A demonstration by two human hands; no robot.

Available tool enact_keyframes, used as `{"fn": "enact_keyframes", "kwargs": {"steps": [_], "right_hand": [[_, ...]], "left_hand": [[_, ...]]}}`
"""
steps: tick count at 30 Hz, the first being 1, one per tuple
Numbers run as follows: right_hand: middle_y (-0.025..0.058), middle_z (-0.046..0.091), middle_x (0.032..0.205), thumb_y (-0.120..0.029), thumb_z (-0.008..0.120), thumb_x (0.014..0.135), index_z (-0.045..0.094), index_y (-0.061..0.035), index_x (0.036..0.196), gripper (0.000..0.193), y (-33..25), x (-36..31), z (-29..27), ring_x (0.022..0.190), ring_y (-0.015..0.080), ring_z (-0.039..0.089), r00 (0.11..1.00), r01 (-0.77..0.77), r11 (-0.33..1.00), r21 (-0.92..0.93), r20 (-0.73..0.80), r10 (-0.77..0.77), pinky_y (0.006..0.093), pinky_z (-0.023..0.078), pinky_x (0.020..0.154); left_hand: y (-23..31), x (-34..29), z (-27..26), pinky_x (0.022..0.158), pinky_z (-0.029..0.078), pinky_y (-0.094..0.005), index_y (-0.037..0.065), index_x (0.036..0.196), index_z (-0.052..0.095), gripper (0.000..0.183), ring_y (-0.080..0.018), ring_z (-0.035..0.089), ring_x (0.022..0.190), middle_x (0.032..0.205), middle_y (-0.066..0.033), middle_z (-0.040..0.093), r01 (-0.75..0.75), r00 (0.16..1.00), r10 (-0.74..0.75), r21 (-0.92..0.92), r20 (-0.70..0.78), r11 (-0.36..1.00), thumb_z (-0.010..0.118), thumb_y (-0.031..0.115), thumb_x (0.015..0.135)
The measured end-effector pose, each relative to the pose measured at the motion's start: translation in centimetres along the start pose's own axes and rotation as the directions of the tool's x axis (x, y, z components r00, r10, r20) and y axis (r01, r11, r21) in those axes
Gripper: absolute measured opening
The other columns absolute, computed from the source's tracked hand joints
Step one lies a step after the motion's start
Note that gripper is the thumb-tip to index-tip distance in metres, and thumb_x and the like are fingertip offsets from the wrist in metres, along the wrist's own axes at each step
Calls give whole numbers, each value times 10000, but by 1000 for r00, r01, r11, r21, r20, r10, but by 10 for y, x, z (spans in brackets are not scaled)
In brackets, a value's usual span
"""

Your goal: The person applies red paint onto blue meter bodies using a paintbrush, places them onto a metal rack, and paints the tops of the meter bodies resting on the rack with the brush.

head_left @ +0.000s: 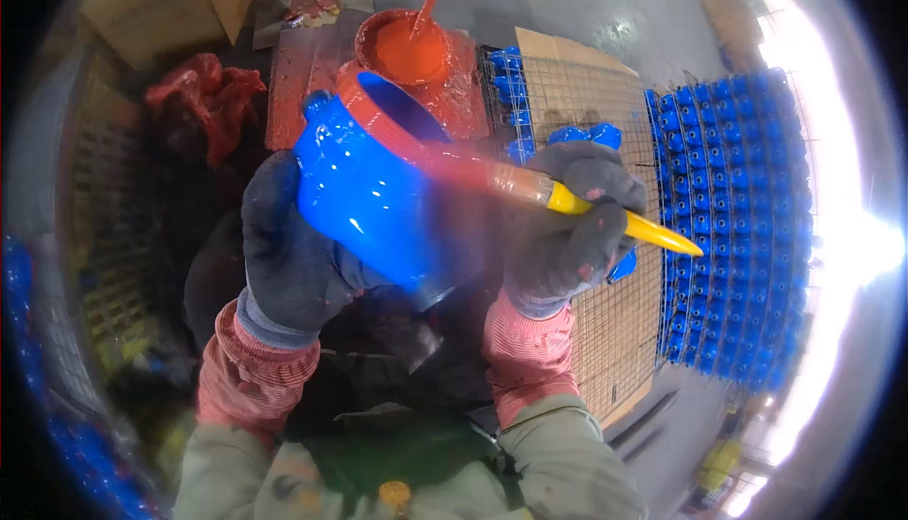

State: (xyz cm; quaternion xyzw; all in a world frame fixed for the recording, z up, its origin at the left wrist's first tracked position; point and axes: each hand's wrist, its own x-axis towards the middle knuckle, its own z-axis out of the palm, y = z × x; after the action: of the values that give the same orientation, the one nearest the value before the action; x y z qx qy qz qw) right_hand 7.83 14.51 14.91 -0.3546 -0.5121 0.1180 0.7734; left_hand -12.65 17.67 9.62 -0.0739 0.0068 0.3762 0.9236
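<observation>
My left hand (288,246), in a dark coated glove, is closed around a glossy blue hollow part (355,179) with a round opening. Red paint covers the band around that opening. A paintbrush (572,200) with a yellow handle is gripped in my right hand (582,227), gloved the same way. Its red, motion-blurred bristles reach the red band's lower right side. Beyond the part stands a tub (361,39) of red paint with a red stick leaning in it.
The tub rests on a red-stained board (293,94). Crumpled red plastic (203,99) lies to the left, below a cardboard box (156,9). On the right, a wire rack (605,331) over cardboard holds a few blue parts. Further right are rows of many blue parts (733,227).
</observation>
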Motion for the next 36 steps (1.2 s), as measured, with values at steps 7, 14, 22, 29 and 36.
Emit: {"fn": "enact_keyframes", "kwargs": {"steps": [7,14,22,29,36], "right_hand": [[155,604,981,-280,553,961,552,-26,1013,259,28,-4,-7,885,234,608,922,-374,827,420,78,378,353,510,810],[152,634,1081,-274,570,979,585,-58,1107,252,57,-7,-20,922,235,639,812,-530,600,599,154,563,310,537,762],[172,647,1125,-198,548,948,623,-35,1129,256,87,-11,-16,1050,307,645,788,-525,-65,849,514,338,460,533,959],[139,617,1107,-226,565,924,595,-56,1145,280,79,-12,-6,1013,293,640,815,-509,-139,849,528,238,428,535,940],[96,650,1064,-316,551,993,607,-67,1119,284,65,-8,-13,928,173,642,754,-514,461,724,124,645,338,567,751]], "left_hand": [[-4,0,21,940,507,-607,59,1519,256,925,-495,507,1239,1426,-276,441,258,962,-231,-212,143,943,598,626,873],[-14,-4,16,550,549,-430,100,1477,340,922,-415,625,820,1222,-293,538,420,907,-414,-116,74,900,661,648,809],[-52,-26,26,570,573,-360,60,1496,316,764,-355,659,840,1318,-304,508,499,860,-510,-181,-18,847,592,474,916],[-71,-37,25,595,576,-364,65,1428,428,561,-293,681,804,1253,-237,594,483,866,-471,40,-169,874,531,374,972],[-53,-2,9,626,570,-376,71,1399,469,731,-259,677,770,1133,-176,648,186,968,-99,395,-229,900,547,595,896]]}}
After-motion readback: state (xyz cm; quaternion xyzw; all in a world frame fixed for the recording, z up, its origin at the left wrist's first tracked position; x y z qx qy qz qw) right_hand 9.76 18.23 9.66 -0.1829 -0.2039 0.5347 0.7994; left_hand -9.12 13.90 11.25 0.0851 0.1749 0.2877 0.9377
